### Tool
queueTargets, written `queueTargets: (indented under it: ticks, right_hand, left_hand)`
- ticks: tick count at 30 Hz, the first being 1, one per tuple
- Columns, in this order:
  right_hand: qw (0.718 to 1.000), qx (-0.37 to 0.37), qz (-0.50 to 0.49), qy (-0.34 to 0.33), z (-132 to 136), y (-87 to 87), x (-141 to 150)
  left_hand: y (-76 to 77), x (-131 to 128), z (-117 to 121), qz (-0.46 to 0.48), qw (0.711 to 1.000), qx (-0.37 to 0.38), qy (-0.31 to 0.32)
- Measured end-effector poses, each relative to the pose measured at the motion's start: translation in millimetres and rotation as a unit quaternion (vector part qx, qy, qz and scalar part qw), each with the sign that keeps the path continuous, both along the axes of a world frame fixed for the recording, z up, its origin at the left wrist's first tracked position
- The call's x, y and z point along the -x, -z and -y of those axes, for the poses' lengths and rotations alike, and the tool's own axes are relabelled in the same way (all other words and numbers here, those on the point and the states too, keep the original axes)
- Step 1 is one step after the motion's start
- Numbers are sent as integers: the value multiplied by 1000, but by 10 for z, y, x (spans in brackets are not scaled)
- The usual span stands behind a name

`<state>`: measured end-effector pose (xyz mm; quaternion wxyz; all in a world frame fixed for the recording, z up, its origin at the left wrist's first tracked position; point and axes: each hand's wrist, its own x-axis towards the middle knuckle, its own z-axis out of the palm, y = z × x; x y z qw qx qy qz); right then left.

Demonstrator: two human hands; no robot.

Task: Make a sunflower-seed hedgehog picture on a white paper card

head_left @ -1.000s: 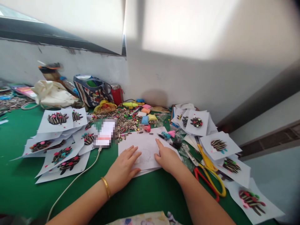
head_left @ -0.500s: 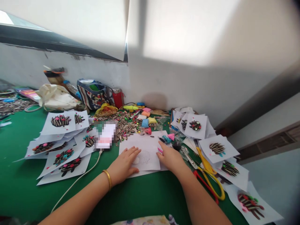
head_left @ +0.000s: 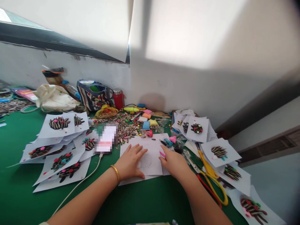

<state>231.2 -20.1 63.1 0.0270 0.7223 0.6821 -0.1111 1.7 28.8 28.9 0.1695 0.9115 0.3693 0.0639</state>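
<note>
Just beyond the paper [head_left: 152,156], loose seeds [head_left: 127,127]

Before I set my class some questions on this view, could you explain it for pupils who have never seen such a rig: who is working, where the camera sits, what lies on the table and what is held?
There is no machine here: a person works with two bare hands. The view comes from one camera worn on the head, looking forward and down.

On the green table, the left hand rests, fingers spread, on white paper with a faint drawing. The right hand is at the paper's other side. A small pink thing shows between its thumb and forefinger; whether it is gripped, I cannot tell.

Beyond lie loose striped seeds. Sheets with seed pictures lie on both sides, and scissors lie to the right.
</note>
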Motion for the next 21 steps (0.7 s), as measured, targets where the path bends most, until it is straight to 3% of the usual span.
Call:
queueTargets:
  ticks: [5, 13, 21]
  right_hand:
    - [1000, -16, 13, -1, 25, -132, -44]
    - [1000, -11, 8, 2, 6, -106, -103]
    - [992, -63, 5, 106, -116, -126, -543]
  left_hand:
    - [53, -14, 48, -6, 999, -34, 3]
    - [95, -105, 55, 27, 998, -55, 0]
    - [136, -38, 8, 84, 995, -48, -9]
